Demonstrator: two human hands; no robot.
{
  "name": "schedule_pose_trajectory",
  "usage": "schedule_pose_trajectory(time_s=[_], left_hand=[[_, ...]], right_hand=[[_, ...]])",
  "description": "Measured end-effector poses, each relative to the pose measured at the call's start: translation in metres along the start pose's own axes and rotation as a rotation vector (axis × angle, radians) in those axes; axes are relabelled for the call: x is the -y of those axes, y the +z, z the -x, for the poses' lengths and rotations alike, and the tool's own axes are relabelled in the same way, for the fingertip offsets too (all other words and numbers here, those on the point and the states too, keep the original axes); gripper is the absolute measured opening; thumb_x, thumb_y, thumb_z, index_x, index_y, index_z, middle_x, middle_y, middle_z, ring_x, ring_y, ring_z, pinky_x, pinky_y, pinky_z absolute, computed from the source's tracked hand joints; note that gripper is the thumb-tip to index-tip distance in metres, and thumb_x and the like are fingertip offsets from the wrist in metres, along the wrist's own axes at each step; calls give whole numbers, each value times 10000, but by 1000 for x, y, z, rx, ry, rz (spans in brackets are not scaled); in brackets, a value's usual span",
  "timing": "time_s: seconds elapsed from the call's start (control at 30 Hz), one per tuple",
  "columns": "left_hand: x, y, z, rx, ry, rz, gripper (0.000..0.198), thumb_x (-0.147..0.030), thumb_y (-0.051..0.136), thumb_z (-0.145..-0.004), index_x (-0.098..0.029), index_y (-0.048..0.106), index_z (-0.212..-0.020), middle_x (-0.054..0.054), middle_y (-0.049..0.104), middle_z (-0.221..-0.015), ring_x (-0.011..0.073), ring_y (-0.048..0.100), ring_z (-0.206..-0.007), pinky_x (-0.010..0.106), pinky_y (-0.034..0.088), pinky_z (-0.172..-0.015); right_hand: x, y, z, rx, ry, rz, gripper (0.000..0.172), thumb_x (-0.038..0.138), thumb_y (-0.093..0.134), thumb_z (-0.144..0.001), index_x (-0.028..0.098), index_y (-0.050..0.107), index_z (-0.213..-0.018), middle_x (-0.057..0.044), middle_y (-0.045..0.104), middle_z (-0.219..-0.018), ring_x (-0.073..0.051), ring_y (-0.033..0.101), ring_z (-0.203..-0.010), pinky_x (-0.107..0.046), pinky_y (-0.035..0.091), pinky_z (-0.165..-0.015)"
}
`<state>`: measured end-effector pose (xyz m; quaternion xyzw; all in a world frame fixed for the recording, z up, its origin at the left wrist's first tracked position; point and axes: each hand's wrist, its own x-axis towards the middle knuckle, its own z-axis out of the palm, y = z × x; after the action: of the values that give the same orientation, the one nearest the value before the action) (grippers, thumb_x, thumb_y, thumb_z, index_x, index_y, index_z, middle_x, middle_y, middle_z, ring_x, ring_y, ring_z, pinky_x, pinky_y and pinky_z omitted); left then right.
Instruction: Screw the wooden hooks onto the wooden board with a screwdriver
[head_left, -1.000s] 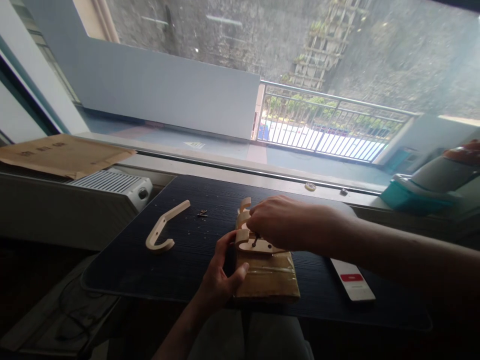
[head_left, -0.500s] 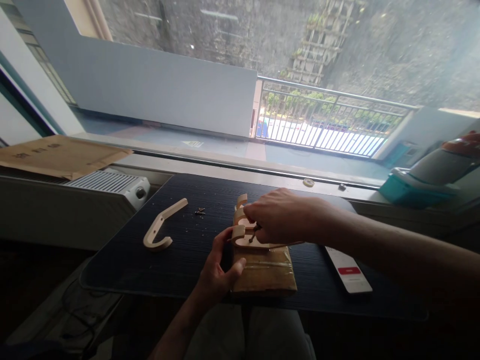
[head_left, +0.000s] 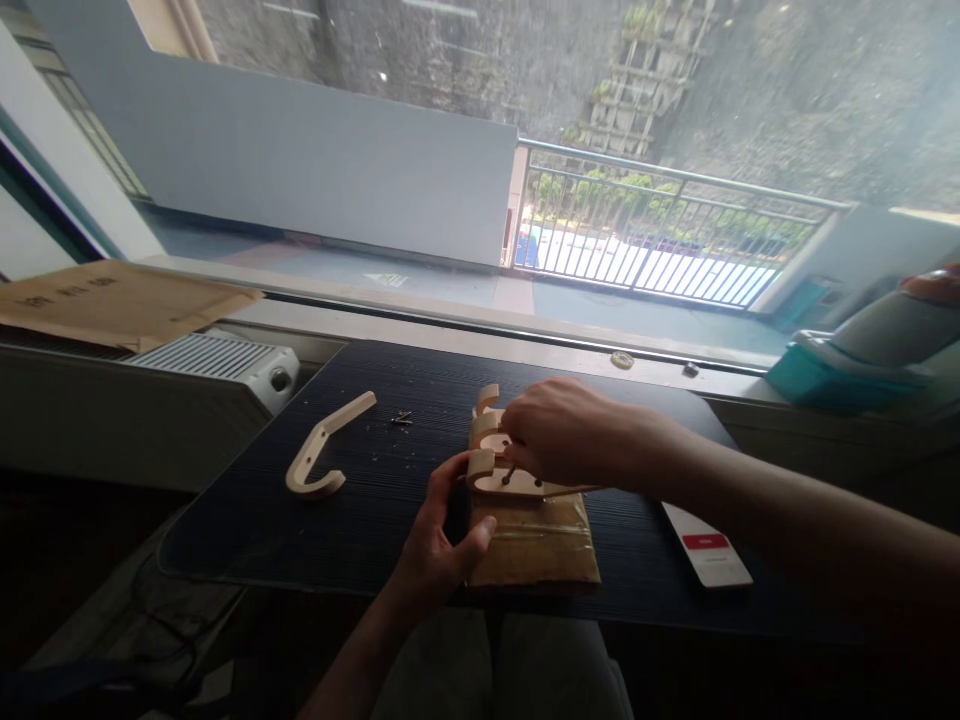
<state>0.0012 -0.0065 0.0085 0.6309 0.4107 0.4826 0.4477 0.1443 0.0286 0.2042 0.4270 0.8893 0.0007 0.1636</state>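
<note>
A tape-wrapped wooden block (head_left: 532, 550) lies on the dark table, with several pale bentwood hooks (head_left: 482, 464) side by side on it. My left hand (head_left: 442, 535) steadies the nearest hook's curved end with its fingers, the thumb against the block's left side. Over the hooks, my right hand (head_left: 551, 425) is closed on a slim screwdriver (head_left: 511, 470); its handle is hidden in the fist. The shaft slants down to the nearest hook, where a dark spot (head_left: 538, 483), a hole or screw, also shows. Another wooden hook (head_left: 306, 462) lies loose on the left.
Several small screws (head_left: 401, 418) and bits of debris lie on the table (head_left: 247, 530). A phone (head_left: 709, 545) rests under my right forearm. On the window sill are a tape roll (head_left: 622, 360) and a small dark object (head_left: 691, 369). A radiator (head_left: 232, 362) stands left.
My right hand has turned slightly and shifted a little right, showing more of the nearest hook and the shaft. The left hand keeps its hold; the view has tilted slightly.
</note>
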Motion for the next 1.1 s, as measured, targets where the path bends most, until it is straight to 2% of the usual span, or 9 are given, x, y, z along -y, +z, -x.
schedule_pose_trajectory(time_s=[0.1, 0.17, 0.27, 0.43, 0.67, 0.83, 0.93, 1.03, 1.1], left_hand=[[-1, 1, 0, -3, -7, 22, 591, -216, 578, -773, -240, 332, -1310, 74, 473, -1301, 243, 463, -1189, 380, 375, -997], [-2, 1, 1, -11, -5, 30, 590, -227, 580, -772, -240, 334, -1308, 74, 480, -1294, 245, 466, -1187, 381, 380, -992], [-3, 1, 1, -7, -4, 24, 597, -230, 584, -768, -236, 334, -1310, 75, 499, -1273, 247, 473, -1181, 387, 376, -995], [-1, 0, 2, -9, -6, 0, 588, -230, 581, -773, -233, 335, -1307, 74, 501, -1260, 246, 481, -1171, 386, 377, -996], [-3, 0, 1, -12, 7, -5, 590, -210, 585, -757, -239, 346, -1296, 62, 489, -1277, 241, 467, -1180, 377, 355, -1017], [-2, 1, 1, 8, -31, 43, 590, -213, 575, -780, -245, 322, -1312, 65, 469, -1296, 235, 455, -1192, 367, 372, -1002], [1, 1, 2, 20, -41, 77, 595, -222, 571, -793, -254, 302, -1323, 67, 457, -1310, 232, 448, -1201, 362, 385, -990], [0, 0, 2, 14, -22, 73, 594, -224, 577, -789, -250, 309, -1319, 68, 467, -1305, 237, 447, -1206, 373, 368, -1007], [-1, 0, 2, 10, -15, 56, 590, -225, 578, -787, -247, 318, -1316, 69, 478, -1295, 240, 459, -1197, 379, 365, -1009]], right_hand=[[2, -7, 1, 46, 50, 33, 267, 326, 492, -861, 137, 679, -845, -83, 649, -722, -173, 583, -662, -262, 362, -556], [4, -14, 5, 69, 23, 70, 255, 333, 517, -847, 133, 674, -868, -84, 651, -750, -180, 585, -674, -268, 366, -559], [6, -23, 10, 99, -38, 95, 165, 221, 569, -801, 146, 663, -915, -58, 648, -771, -160, 569, -660, -263, 356, -560], [6, -23, 8, 163, -100, 94, 143, 58, 551, -756, 139, 664, -791, -44, 640, -737, -133, 543, -638, -250, 314, -546], [-3, -6, 7, 51, -69, 11, 146, 134, 511, -805, 158, 653, -784, -42, 624, -719, -122, 512, -593, -253, 269, -510], [-3, -7, 9, 32, -3, 18, 212, 241, 467, -860, 149, 657, -840, -54, 624, -697, -139, 527, -607, -254, 279, -509], [-2, -13, 11, 28, 0, 39, 221, 298, 510, -839, 149, 656, -914, -55, 637, -728, -150, 543, -627, -257, 304, -527], [0, -20, 14, 57, -36, 34, 204, 240, 573, -785, 172, 659, -957, -47, 652, -778, -150, 555, -660, -255, 320, -551], [2, -22, 15, 89, -59, 43, 170, 158, 559, -780, 167, 671, -906, -46, 654, -773, -139, 550, -658, -251, 321, -558]])
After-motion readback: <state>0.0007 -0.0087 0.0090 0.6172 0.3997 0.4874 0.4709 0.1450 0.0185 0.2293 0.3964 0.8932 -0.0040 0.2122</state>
